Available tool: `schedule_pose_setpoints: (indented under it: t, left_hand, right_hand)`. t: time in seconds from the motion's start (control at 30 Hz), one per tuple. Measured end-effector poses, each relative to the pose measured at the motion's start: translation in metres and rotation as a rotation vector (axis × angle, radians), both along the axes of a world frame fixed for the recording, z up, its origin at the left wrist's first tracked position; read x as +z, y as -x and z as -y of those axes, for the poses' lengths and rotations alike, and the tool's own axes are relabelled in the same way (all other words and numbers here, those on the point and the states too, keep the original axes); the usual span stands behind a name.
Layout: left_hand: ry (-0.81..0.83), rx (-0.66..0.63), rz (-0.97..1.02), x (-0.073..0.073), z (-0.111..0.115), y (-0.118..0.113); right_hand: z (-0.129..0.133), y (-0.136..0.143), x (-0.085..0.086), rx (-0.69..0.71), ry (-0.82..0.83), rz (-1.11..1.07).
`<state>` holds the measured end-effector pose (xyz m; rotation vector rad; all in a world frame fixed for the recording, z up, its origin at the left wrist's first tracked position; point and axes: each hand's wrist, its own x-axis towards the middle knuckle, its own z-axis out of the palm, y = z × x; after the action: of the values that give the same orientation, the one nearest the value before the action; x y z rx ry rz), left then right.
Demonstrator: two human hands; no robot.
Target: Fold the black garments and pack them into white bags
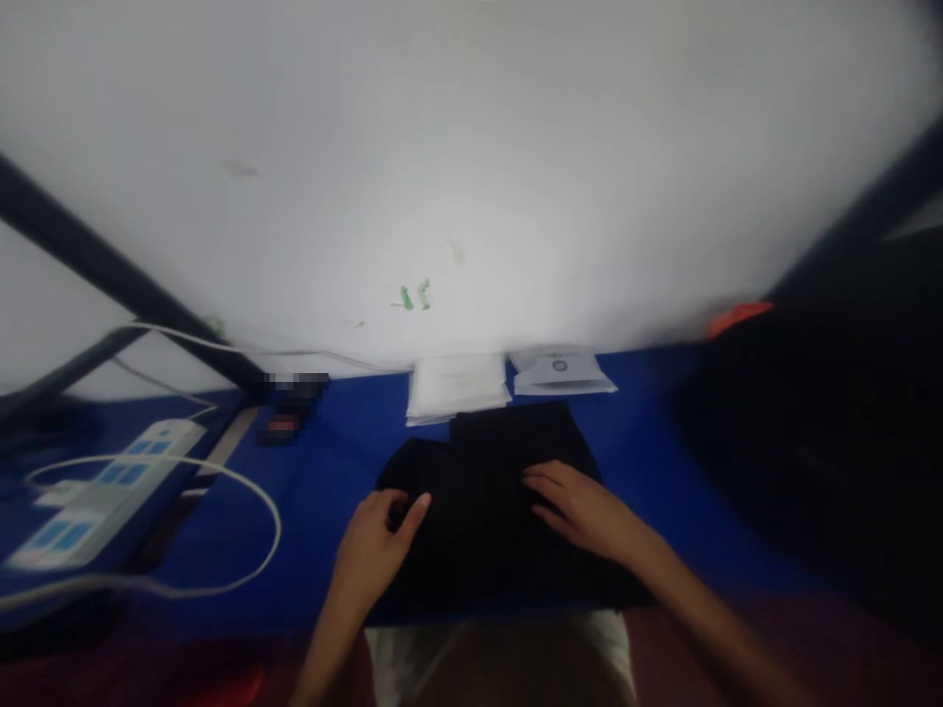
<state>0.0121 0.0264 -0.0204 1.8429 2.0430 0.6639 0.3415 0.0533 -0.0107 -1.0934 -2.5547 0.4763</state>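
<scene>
Folded black cloth, seemingly a garment (501, 530), lies on the blue table surface right in front of me. My left hand (375, 540) rests at its left edge, fingers bent, the thumb stretched out over the cloth and apart from them. On the right part of the cloth lies my right hand (579, 506), its fingers extended and slightly spread, with nothing in it. The garment's folds are hard to make out in the dark fabric.
Flat white packets (457, 385) and a white bag with a round mark (561, 373) lie behind the cloth by the wall. At left are a power strip (110, 496), a looping white cable (276, 520) and a blurred-out dark object (295, 407). A large black heap (832, 422) fills the right.
</scene>
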Motion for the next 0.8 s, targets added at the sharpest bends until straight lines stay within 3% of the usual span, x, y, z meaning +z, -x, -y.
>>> schedule_pose_setpoints:
  t: [0.1, 0.3, 0.4, 0.53, 0.67, 0.8]
  left_hand:
    - [0.007, -0.062, -0.05, -0.002, 0.002, -0.006]
    - [-0.215, 0.008, -0.056, 0.027, -0.022, -0.036]
    - [-0.331, -0.206, -0.024, 0.032, -0.028, -0.06]
    - [-0.193, -0.602, -0.071, 0.021, -0.022, -0.086]
    - [-0.141, -0.634, -0.108, 0.013, -0.02, -0.087]
    - [-0.148, -0.598, 0.039, 0.02, -0.024, -0.076]
  right_hand:
    - [-0.003, 0.005, -0.001, 0.033, -0.01, -0.007]
    - [-0.002, 0.015, 0.008, 0.079, -0.004, -0.032]
    - [-0.003, 0.018, 0.01, 0.11, 0.012, -0.036]
    - [-0.006, 0.018, 0.005, 0.102, 0.01, -0.018]
    - [-0.006, 0.015, 0.002, 0.098, 0.007, -0.04]
    - [-0.006, 0.019, 0.014, 0.061, -0.036, -0.12]
